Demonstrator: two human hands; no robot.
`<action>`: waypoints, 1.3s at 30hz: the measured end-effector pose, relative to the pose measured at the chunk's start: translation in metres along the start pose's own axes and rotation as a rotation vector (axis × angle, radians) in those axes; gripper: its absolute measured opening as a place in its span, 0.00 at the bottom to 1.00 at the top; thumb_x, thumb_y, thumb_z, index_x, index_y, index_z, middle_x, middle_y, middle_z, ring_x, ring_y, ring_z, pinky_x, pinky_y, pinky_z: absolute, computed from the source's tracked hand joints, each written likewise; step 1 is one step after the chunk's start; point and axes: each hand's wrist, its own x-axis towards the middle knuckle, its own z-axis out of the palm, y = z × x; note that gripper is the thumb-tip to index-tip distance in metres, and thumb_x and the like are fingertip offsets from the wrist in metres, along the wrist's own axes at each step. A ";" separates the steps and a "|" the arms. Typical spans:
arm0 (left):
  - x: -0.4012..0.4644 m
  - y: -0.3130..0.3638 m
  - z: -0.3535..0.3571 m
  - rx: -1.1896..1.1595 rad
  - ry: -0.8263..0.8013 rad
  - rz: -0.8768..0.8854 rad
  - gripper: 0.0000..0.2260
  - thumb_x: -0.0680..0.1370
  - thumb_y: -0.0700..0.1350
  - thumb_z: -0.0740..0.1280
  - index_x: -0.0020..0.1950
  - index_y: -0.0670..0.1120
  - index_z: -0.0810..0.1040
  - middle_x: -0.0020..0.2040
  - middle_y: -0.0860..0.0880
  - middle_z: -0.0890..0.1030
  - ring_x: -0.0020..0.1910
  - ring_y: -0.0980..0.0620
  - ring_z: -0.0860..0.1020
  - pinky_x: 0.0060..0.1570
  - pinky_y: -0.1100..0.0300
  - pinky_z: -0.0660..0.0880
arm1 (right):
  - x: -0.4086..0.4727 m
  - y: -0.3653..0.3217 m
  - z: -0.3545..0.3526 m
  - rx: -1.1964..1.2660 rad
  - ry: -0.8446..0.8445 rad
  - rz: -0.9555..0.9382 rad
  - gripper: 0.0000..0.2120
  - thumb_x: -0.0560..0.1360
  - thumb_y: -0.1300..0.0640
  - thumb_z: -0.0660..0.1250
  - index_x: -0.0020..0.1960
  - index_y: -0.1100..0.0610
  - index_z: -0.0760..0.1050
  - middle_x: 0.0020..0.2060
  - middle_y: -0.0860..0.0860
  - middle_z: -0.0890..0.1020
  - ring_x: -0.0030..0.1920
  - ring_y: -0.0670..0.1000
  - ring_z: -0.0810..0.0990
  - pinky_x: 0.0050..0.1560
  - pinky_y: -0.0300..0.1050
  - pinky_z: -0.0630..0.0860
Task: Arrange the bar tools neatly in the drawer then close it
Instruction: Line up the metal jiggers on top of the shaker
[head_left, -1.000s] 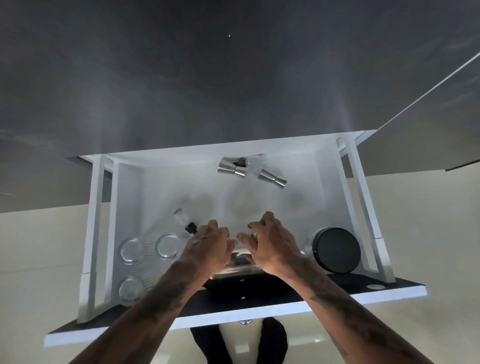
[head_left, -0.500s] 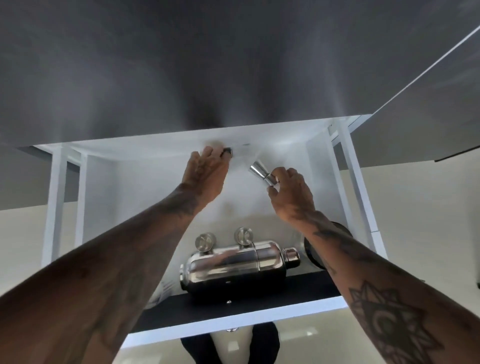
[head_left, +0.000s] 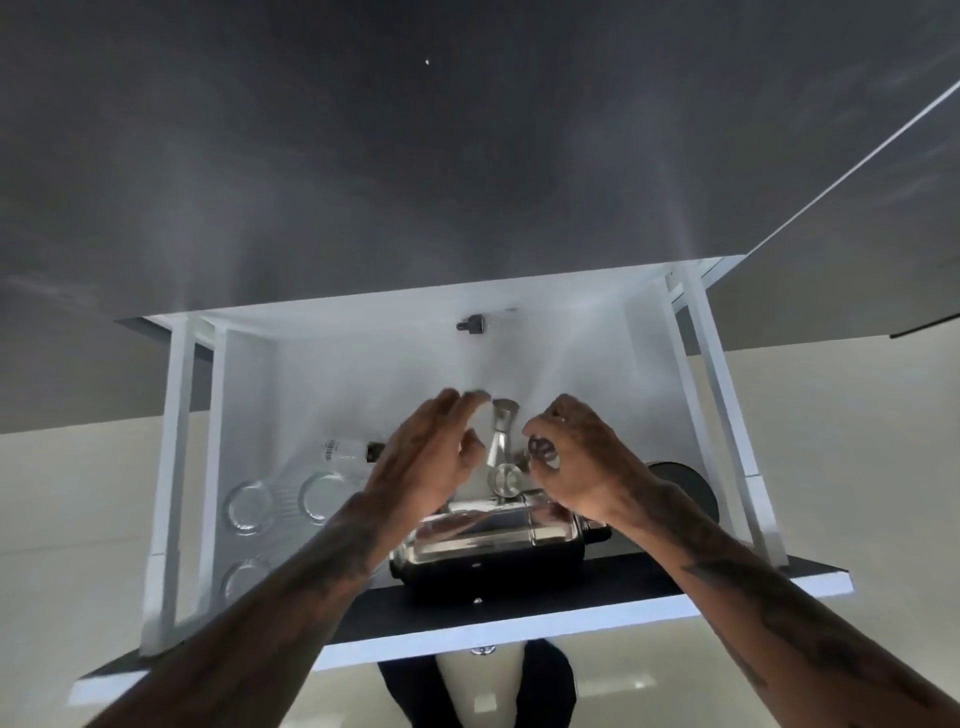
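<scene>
The white drawer (head_left: 332, 395) is pulled out below the dark counter. A steel cocktail shaker (head_left: 493, 540) lies on its side at the front. Just behind it stands a round steel piece (head_left: 506, 480), and behind that a steel jigger (head_left: 501, 434) stands between my hands. My left hand (head_left: 426, 462) is beside that jigger with fingers spread, holding nothing. My right hand (head_left: 587, 467) is curled around a second small jigger (head_left: 543, 451), mostly hidden by the fingers. A small dark pourer (head_left: 470, 326) lies at the drawer's back wall.
A small clear bottle with a black cap (head_left: 348, 449) lies left of my left hand. Three clear glasses (head_left: 249, 506) sit in the drawer's left part. A black round lid (head_left: 693, 486) is at the right. The drawer's black front panel (head_left: 623, 587) is nearest me.
Both hands have come back from the drawer's rear to the middle, behind the shaker. A jigger now stands between them and the right hand still carries the small jigger.
</scene>
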 end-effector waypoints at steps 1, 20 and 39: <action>-0.005 0.002 0.005 0.029 -0.034 -0.004 0.18 0.78 0.42 0.66 0.68 0.45 0.73 0.53 0.46 0.78 0.47 0.52 0.78 0.48 0.56 0.80 | -0.002 -0.002 0.001 -0.001 -0.017 -0.012 0.13 0.76 0.58 0.66 0.61 0.54 0.76 0.54 0.53 0.73 0.52 0.50 0.75 0.51 0.41 0.77; 0.105 0.039 0.034 0.163 -0.637 -0.038 0.21 0.75 0.39 0.69 0.68 0.51 0.74 0.65 0.48 0.75 0.62 0.49 0.74 0.57 0.58 0.72 | -0.020 0.019 0.029 0.038 -0.020 -0.035 0.22 0.77 0.48 0.63 0.70 0.49 0.67 0.60 0.54 0.75 0.51 0.51 0.75 0.53 0.44 0.73; -0.004 -0.017 0.004 -0.077 -0.261 -0.148 0.20 0.74 0.44 0.71 0.63 0.51 0.68 0.56 0.49 0.80 0.46 0.52 0.78 0.36 0.70 0.68 | -0.022 0.009 0.026 0.007 -0.060 0.027 0.16 0.79 0.52 0.60 0.66 0.54 0.71 0.59 0.55 0.76 0.51 0.55 0.79 0.49 0.45 0.76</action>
